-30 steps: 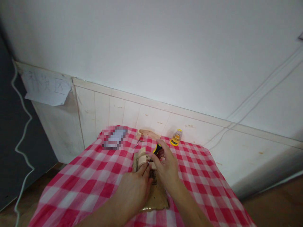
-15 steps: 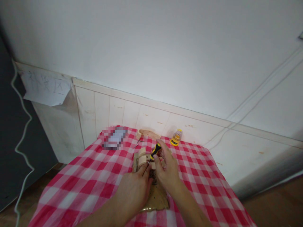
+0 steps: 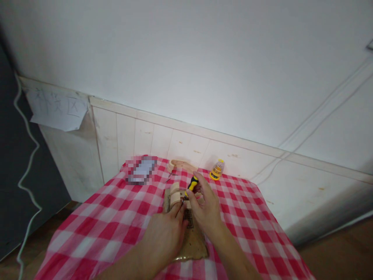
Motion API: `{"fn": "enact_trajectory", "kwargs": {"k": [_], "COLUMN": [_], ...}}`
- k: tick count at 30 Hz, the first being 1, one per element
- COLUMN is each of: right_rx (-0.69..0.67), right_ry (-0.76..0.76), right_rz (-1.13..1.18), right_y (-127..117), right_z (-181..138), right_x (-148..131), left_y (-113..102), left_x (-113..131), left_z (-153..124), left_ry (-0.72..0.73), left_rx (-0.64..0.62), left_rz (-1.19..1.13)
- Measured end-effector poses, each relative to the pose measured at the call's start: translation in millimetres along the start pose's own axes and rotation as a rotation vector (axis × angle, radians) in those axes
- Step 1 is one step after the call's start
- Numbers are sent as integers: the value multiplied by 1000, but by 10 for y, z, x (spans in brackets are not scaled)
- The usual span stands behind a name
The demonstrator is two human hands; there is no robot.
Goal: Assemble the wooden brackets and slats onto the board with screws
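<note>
A flat wooden board [image 3: 192,241] with pale wooden wheel-like pieces [image 3: 175,196] at its far end lies on the red-and-white checked tablecloth [image 3: 116,221]. My left hand [image 3: 166,237] rests on the board, its fingertips pressed against the wooden pieces. My right hand [image 3: 204,208] pinches a small black-and-yellow screwdriver [image 3: 192,183], whose tip points down at the wooden pieces just in front of my left fingertips.
A yellow screwdriver-bit holder [image 3: 217,169] stands at the table's far edge. Another wooden part [image 3: 180,165] and a blurred-out flat object [image 3: 142,170] lie at the back. A white panelled wall [image 3: 204,147] rises right behind the table. A paper sheet [image 3: 56,107] hangs at left.
My right hand's fingers have shifted slightly on the screwdriver handle, which stays in place. My left hand and the board have not moved.
</note>
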State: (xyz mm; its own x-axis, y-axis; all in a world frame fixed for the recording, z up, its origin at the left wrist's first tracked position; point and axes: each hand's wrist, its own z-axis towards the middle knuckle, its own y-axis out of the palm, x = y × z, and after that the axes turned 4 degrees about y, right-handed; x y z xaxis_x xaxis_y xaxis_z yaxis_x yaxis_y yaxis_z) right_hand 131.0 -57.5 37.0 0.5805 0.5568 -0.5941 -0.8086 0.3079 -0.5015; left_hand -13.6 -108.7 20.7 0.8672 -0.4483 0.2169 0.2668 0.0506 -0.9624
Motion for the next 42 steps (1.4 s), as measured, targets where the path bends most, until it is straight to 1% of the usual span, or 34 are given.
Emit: {"fn": "enact_trajectory", "kwargs": {"k": [3, 6, 12, 16, 21, 28, 32, 36, 42], "right_rx": [-7, -20, -7, -3, 16, 49, 9, -22, -23], "right_ry": [-50, -73, -8, 5, 10, -69, -101, -67, 5], "right_rz": [-10, 36, 66, 45, 11, 7, 13, 26, 110], "right_y": [-10, 7, 48, 45, 56, 47, 5, -3, 49], "right_z": [-22, -46, -60, -53, -45, -25, -14, -42, -77], "right_x": [-30, -26, 40, 52, 71, 30, -31, -30, 68], "left_y": [2, -10, -49, -68, -62, -24, -46, -56, -12], "left_x": [-5, -6, 12, 22, 31, 16, 14, 11, -4], "left_z": [2, 7, 4, -1, 0, 1, -3, -3, 0], "left_ry": [3, 6, -5, 5, -19, -11, -9, 9, 1], "left_rx": [10, -8, -23, -19, -27, -19, -22, -14, -17], "left_rz": [-1, -2, -14, -12, -2, 2, -9, -11, -1]}}
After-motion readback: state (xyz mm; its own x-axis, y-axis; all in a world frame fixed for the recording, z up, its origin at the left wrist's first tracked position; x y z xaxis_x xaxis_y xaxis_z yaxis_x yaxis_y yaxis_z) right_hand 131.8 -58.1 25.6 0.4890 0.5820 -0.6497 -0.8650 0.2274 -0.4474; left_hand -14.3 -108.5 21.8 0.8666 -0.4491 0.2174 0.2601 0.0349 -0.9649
